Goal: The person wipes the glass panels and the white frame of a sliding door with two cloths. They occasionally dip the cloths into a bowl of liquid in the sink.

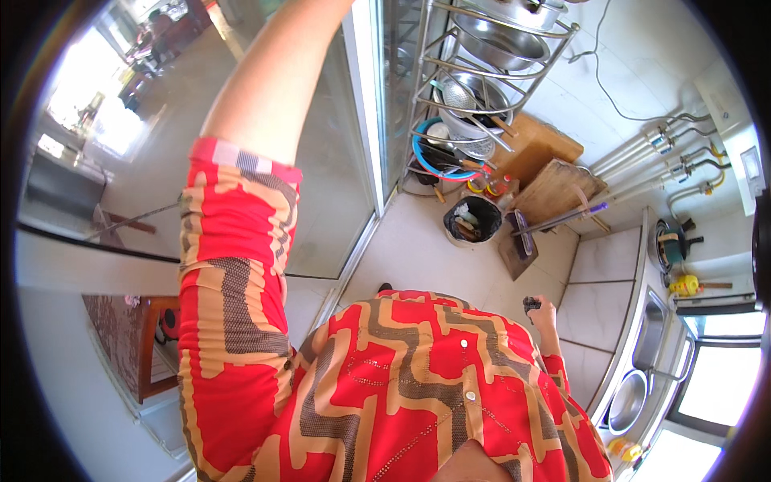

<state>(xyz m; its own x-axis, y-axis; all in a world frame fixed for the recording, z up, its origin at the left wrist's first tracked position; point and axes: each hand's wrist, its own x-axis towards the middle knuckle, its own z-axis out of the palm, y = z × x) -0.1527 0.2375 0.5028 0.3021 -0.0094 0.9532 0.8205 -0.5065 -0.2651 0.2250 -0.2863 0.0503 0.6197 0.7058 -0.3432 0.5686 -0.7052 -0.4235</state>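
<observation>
My left arm in a red, tan and grey patterned sleeve reaches up past the top edge, so my left hand is out of view. Beyond it stands a metal rack (497,75) with steel basins, a colander (458,96) and pans. My right hand (546,314) hangs low at my right side, its fingers closed on a small dark object (532,303) whose kind I cannot tell. In front of me on the floor is a bin with a black liner (482,208) holding rubbish. A dustpan (518,253) stands beside it.
Wooden boards (557,187) lean at the wall below white pipes. A glass sliding door (337,162) is on the left. To the right runs a counter with a steel sink (649,334) and a steel basin (627,402). Bottles (497,185) stand near the bin.
</observation>
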